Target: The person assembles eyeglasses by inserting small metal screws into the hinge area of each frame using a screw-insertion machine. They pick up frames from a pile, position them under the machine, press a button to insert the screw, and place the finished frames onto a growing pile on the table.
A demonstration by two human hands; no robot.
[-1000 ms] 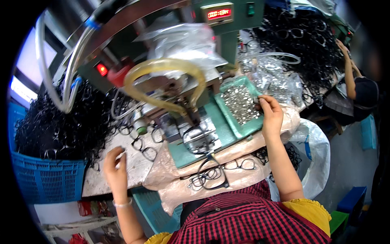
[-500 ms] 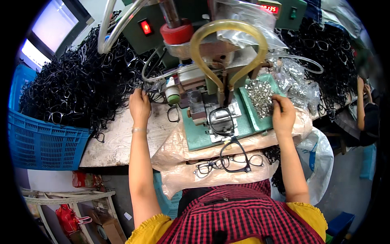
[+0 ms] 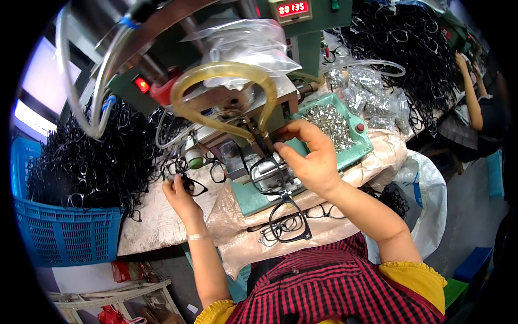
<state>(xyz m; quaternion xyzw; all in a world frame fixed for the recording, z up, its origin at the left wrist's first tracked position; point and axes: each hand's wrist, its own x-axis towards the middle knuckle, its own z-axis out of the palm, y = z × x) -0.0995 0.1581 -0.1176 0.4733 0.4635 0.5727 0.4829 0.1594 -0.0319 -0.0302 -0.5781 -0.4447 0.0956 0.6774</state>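
Right of the press (image 3: 285, 101), a green tray (image 3: 360, 144) is lying. At the press's front, the right hand (image 3: 313, 162) is reaching in beside black glasses (image 3: 284, 196); left of the press, the left hand (image 3: 182, 202) is reaching to a loose frame (image 3: 190, 187). I cannot tell whether either is pinching anything.

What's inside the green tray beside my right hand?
The green tray holds a heap of small shiny pieces. The heap covers the floor beneath it, and the right hand hides the tray's near left part.
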